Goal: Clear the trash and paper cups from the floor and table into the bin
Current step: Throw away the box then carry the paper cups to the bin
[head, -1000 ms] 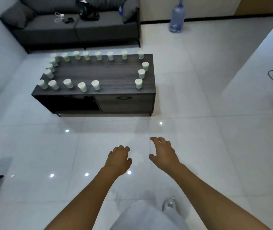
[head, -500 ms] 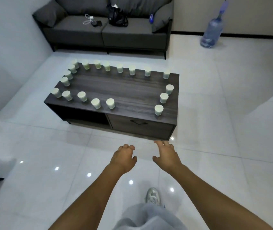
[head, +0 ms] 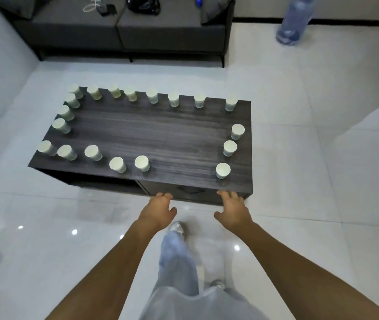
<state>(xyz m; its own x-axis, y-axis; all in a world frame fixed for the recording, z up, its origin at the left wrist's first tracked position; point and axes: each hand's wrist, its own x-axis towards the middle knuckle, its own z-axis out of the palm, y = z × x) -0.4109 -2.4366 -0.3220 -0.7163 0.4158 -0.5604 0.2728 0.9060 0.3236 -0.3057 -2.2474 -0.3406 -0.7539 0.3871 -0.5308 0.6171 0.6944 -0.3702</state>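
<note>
Several pale green paper cups stand upside down around the rim of a dark wood coffee table point(head: 160, 132). The nearest ones are a cup point(head: 223, 170) at the front right and a cup point(head: 142, 163) at front centre. My left hand point(head: 158, 210) hovers just short of the table's front edge, fingers loosely curled, holding nothing. My right hand point(head: 233, 210) is beside it, fingers spread, empty, fingertips over the front edge below the front right cup. No bin is in view.
A grey sofa point(head: 123, 26) with a black bag point(head: 143, 5) and cables stands behind the table. A large blue water bottle point(head: 294, 21) sits on the tiled floor at the back right. My leg and shoe point(head: 178, 229) step forward between my arms.
I have walked closer to the table; it now fills the middle of the view. Both hands have come forward from over the open floor to the table's front edge.
</note>
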